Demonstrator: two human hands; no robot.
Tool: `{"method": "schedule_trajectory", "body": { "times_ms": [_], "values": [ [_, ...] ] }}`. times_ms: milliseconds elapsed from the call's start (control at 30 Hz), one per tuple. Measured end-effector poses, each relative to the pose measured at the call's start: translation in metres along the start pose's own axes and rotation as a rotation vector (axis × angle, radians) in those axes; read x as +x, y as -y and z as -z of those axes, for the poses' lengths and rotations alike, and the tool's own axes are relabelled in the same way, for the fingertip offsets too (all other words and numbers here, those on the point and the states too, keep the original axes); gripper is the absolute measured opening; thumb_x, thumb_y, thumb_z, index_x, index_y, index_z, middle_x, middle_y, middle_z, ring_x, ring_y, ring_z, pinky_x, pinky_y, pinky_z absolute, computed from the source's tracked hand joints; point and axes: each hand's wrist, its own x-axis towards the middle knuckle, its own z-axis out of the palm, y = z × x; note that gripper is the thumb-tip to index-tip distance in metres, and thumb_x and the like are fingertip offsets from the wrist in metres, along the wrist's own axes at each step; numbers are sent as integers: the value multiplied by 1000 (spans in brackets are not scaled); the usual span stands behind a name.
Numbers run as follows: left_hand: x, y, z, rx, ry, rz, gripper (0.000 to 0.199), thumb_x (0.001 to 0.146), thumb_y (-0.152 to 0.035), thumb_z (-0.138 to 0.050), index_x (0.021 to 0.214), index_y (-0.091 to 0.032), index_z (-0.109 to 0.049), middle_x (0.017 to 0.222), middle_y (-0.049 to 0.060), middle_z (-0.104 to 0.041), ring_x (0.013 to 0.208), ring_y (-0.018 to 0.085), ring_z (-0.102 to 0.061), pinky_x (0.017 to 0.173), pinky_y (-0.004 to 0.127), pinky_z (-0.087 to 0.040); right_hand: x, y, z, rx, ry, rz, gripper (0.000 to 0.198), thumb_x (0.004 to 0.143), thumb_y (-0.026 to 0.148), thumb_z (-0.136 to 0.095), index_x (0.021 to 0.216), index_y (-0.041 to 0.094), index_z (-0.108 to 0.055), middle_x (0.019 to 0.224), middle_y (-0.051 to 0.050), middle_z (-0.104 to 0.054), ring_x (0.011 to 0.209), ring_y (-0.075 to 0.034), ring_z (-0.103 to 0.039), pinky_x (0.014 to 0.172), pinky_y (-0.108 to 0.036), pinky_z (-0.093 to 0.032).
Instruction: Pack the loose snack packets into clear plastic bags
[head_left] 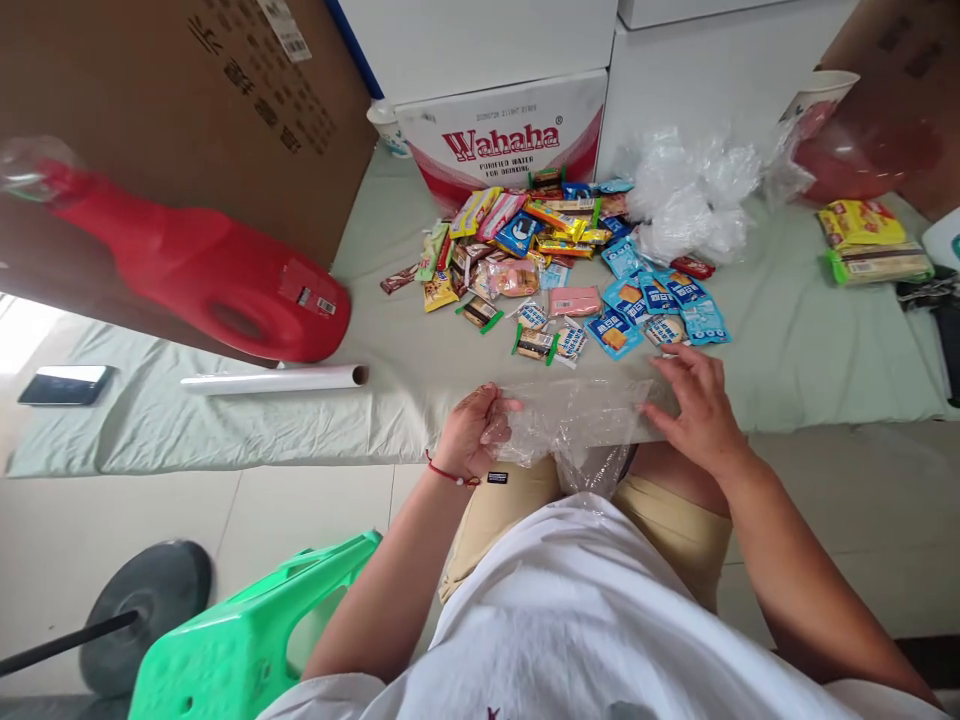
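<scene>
A clear plastic bag (570, 415) stretches between my hands at the table's near edge, its lower part hanging over my lap. My left hand (476, 425) is closed on the bag's left side. On the other side, my right hand (701, 410) has its thumb and fingers apart around the bag's right edge; whether a fingertip touches the film is hard to tell. Just beyond lies a pile of small wrapped snacks (517, 235). Blue snack packets (615, 330) are nearest my right hand, and a pink packet (576, 301) lies among them.
Crumpled clear bags (694, 195) sit behind the snacks, beside a Wahaha carton (510, 135). On the left are a red jug (217, 275), a white roll (274, 381) and a phone (67, 385). More snacks (874, 245) lie right. A green stool (217, 640) stands below.
</scene>
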Motion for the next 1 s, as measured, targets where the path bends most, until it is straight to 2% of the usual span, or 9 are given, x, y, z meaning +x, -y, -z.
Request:
{"method": "schedule_trajectory", "body": {
  "times_ms": [133,267,367,467,567,667,800,933,1000],
  "values": [
    [4,-5,2,-176,89,195,23,103,-34,-55,93,-14,-62,58,-3,-61,32,2,-24,33,15,-25,-3,31,-5,-3,154,367,57,92,21,-74,145,36,-58,155,-8,-53,145,-32,-45,125,-63,-31],
    [-2,-6,2,-319,148,248,33,107,-25,-40,118,-7,-66,46,-7,-44,33,6,-32,35,15,-31,0,49,-16,202,88,379,23,96,18,-68,113,33,-74,132,-3,-71,131,-27,-57,121,-58,-40],
    [-7,-5,-2,-437,128,96,41,108,-25,-30,120,-7,-66,67,4,-66,47,8,-52,46,18,-47,5,56,-19,582,160,59,10,101,31,-64,101,27,-73,100,-4,-77,98,-22,-69,91,-42,-60],
    [-6,-3,-8,-444,106,-82,47,107,-43,-34,113,-12,-69,122,19,-72,93,20,-72,75,33,-62,8,61,-23,974,155,-528,28,97,52,-65,94,24,-66,82,-1,-72,66,-16,-66,58,-28,-56],
    [4,5,-12,-290,134,-203,45,100,-55,-46,112,-19,-70,145,15,-62,136,30,-58,104,50,-56,8,64,-31,1219,57,-962,47,75,64,-81,83,24,-57,80,0,-71,56,-13,-62,43,-22,-47],
    [19,22,-10,50,87,-397,30,95,-50,-59,109,-25,-67,160,8,-50,151,31,-44,121,54,-42,1,61,-34,1249,-7,-1084,53,65,63,-87,82,23,-56,80,0,-71,58,-14,-64,47,-23,-50],
    [32,49,-4,861,76,-749,13,96,-32,-59,102,-21,-64,163,14,-47,154,30,-41,127,53,-34,-15,40,-19,929,-49,-979,47,78,65,-76,93,23,-60,88,-4,-71,73,-20,-68,59,-31,-57],
    [31,61,-1,1483,170,-995,30,99,-27,-54,126,-19,-64,160,17,-51,151,30,-46,126,55,-35,-3,10,5,276,-246,-591,41,93,54,-65,118,22,-62,116,-12,-69,104,-26,-66,84,-42,-59],
    [30,61,-1,1654,212,-1024,39,102,-31,-51,137,-18,-60,162,17,-48,152,30,-44,127,57,-32,17,3,5,135,-191,-385,42,97,50,-60,128,22,-60,122,-15,-68,114,-29,-63,95,-47,-55]
  ]
}}
